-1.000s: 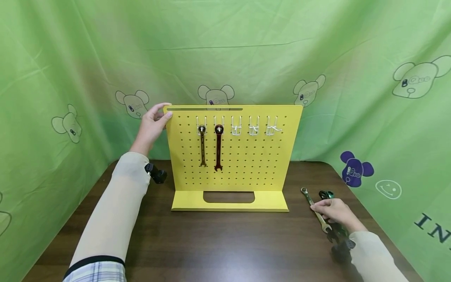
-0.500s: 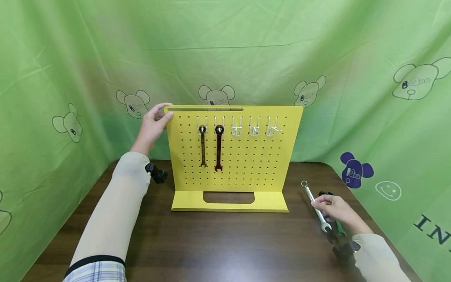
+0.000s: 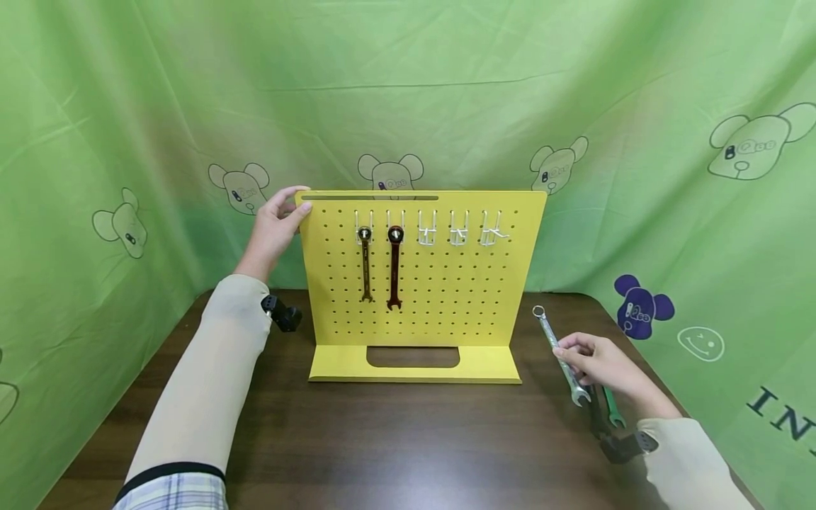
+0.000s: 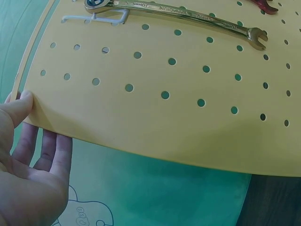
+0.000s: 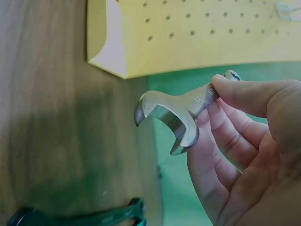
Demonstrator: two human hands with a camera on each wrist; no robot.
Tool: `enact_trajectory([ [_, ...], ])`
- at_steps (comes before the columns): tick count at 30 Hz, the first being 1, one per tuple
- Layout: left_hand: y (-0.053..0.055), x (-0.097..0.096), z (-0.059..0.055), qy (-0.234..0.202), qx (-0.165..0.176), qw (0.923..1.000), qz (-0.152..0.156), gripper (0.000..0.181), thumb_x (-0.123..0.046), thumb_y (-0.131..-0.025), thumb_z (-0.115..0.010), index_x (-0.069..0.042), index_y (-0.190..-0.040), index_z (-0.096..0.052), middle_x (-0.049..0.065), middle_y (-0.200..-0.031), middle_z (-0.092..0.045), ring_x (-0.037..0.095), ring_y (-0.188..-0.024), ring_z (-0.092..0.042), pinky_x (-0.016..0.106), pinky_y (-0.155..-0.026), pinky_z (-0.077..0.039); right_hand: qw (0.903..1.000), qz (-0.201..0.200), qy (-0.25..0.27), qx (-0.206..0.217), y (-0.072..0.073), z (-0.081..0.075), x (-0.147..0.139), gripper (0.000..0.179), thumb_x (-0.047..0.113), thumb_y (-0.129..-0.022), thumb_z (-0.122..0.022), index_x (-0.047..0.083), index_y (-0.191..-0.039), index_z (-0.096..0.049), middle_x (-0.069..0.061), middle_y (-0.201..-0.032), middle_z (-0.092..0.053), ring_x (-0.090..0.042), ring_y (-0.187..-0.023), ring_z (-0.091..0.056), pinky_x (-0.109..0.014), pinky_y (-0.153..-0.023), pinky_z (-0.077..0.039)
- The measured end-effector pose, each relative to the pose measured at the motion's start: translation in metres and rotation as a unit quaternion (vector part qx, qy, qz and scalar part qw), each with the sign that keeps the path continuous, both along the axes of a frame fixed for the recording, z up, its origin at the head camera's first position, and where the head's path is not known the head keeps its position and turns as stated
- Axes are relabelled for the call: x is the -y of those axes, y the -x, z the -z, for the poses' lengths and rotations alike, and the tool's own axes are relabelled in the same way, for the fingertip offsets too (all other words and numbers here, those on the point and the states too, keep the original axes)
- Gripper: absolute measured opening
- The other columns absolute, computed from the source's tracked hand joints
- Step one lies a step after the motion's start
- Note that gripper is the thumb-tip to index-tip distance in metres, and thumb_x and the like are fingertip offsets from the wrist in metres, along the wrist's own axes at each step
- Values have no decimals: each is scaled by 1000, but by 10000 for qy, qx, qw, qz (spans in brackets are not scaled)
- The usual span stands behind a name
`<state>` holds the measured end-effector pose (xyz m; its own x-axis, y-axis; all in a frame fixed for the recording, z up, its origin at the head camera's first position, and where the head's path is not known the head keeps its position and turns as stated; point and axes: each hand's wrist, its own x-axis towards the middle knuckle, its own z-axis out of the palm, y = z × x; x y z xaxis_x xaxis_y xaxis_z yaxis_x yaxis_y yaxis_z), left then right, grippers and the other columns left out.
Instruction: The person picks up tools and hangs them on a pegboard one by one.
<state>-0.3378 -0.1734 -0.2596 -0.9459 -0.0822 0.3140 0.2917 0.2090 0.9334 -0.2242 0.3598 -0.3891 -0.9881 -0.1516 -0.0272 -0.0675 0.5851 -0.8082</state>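
A silver combination wrench [image 3: 547, 329] is pinched at its shaft between thumb and fingers of my right hand [image 3: 602, 365]. Its ring end points away and up; the open end [image 5: 188, 103] faces the right wrist camera. My left hand [image 3: 273, 230] grips the top left corner of the yellow pegboard [image 3: 446, 290], thumb on the front, fingers behind. Two wrenches hang by their ring ends on the board's left hooks: a smaller brassy one [image 3: 366, 273] and a larger dark red one [image 3: 394, 273]. Three white hooks, the middle one [image 3: 459, 234] included, hold nothing.
A green wrench [image 3: 613, 407] lies on the brown wooden table [image 3: 408, 439], partly hidden under my right hand. The pegboard stands on its yellow base [image 3: 338, 363]. A green curtain [image 3: 408, 92] with printed mouse heads encloses the table's back and sides.
My right hand has lifted the silver wrench from beside the green one and shifted it up and slightly left. My left hand stays on the pegboard corner.
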Motion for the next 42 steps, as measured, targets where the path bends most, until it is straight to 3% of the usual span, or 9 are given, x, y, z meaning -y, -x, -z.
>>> enact_trajectory([
  [6,0,0,0,-34,-7,10000,6,42,-24,-102,-61,-17,-143,-54,13,-126,-60,19,-104,-59,35,-95,-52,9995,-273,-28,-171,2,-13,17,29,18,-101,-63,-7,-114,-58,-5,-80,-59,-15,-68,-57,-33,-57,-56],
  [14,1,0,0,-37,8,10000,0,42,-25,-102,-62,-18,-142,-55,12,-127,-60,19,-105,-59,35,-95,-52,9974,-614,301,-228,8,-26,44,28,16,-100,-63,-7,-115,-58,-14,-89,-61,-18,-73,-61,-37,-63,-59],
  [24,0,-1,0,-41,2,10000,21,41,-24,-102,-62,-18,-142,-55,12,-126,-59,19,-105,-60,35,-95,-52,9924,-1001,421,-587,22,-37,84,22,14,-100,-64,-4,-111,-59,-15,-92,-61,-24,-74,-60,-39,-61,-59],
  [33,0,0,0,-33,9,10000,-9,41,-25,-102,-62,-19,-141,-56,12,-127,-59,18,-106,-59,35,-96,-51,9885,-1196,554,-743,35,-59,124,26,18,-101,-63,-4,-114,-58,-16,-96,-59,-25,-80,-61,-39,-67,-61],
  [42,-2,-1,-1,-55,6,10000,-19,41,-24,-102,-61,-18,-141,-56,11,-125,-59,17,-103,-59,35,-95,-52,9832,-1277,795,-1031,38,-76,154,22,18,-102,-62,0,-114,-59,-15,-97,-59,-25,-82,-61,-40,-68,-61],
])
